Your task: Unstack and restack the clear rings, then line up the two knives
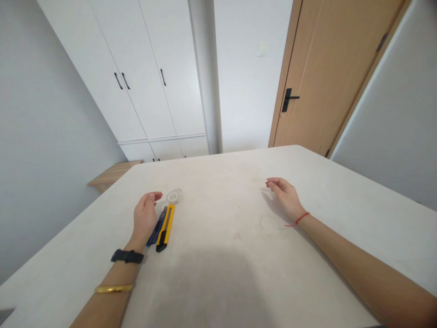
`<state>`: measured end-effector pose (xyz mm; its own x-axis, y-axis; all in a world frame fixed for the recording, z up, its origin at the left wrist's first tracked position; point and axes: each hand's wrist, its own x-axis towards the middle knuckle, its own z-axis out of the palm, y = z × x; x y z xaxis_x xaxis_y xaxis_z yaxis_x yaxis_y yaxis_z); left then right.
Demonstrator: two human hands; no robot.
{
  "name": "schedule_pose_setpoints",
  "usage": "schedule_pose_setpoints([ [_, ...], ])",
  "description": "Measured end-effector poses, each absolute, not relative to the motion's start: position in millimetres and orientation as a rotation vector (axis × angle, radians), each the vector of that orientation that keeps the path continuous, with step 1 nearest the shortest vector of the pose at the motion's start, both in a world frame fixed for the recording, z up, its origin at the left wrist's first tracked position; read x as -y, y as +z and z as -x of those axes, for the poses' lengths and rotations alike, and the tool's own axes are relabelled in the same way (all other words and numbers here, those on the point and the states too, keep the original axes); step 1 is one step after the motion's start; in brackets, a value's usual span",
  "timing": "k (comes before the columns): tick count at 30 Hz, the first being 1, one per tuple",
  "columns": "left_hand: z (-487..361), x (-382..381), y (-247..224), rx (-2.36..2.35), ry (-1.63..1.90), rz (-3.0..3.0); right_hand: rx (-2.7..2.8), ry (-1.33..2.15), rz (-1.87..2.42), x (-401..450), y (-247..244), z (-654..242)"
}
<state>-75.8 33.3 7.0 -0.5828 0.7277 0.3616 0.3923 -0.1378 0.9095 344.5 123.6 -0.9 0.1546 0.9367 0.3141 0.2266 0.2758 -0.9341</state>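
Fingers (152, 197) of my left hand (145, 216) curl loosely and hold nothing, half open, with their tips just beside a small round transparent disc (174, 196). Directly below that disc, and close to the thumb side of the same hand, lies a yellow-and-black utility knife (166, 227), flat on the surface (218, 182), angled slightly, with its black end toward me. Tight against its left side lies a slim dark-blue pen-like tool (156, 226), squeezed between the knife and my left hand; I cannot tell exactly what it is. Any marking on the knife or the blue tool is too small to read, and the pattern on the disc stays unclear too.

My right hand (285, 197) sits well apart from all of these, across the pale cream surface. Its fingers (273, 183) are also relaxed, slightly bent and empty.

A black watch band (127, 256) circles my left wrist, with a gold bangle (113, 288) lower on that forearm, and a thin red string bracelet (297, 219) ties around my right wrist. Beyond the surface stand a white built-in wardrobe (136, 77) with dark handles and a light wooden door (317, 77) with a black lever handle (290, 98). A wooden shelf (114, 175) juts from the left wall.
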Motion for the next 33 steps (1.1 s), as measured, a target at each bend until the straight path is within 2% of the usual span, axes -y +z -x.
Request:
schedule_pose_setpoints([
  [8, 63, -31, 15, -1.629, 1.911, -1.186, 1.302, 0.859, 1.103, -113, 10, -337],
  [33, 53, -24, 21, -1.782, 1.744, -1.325, 1.373, 0.761, 1.113, -101, 23, -332],
])
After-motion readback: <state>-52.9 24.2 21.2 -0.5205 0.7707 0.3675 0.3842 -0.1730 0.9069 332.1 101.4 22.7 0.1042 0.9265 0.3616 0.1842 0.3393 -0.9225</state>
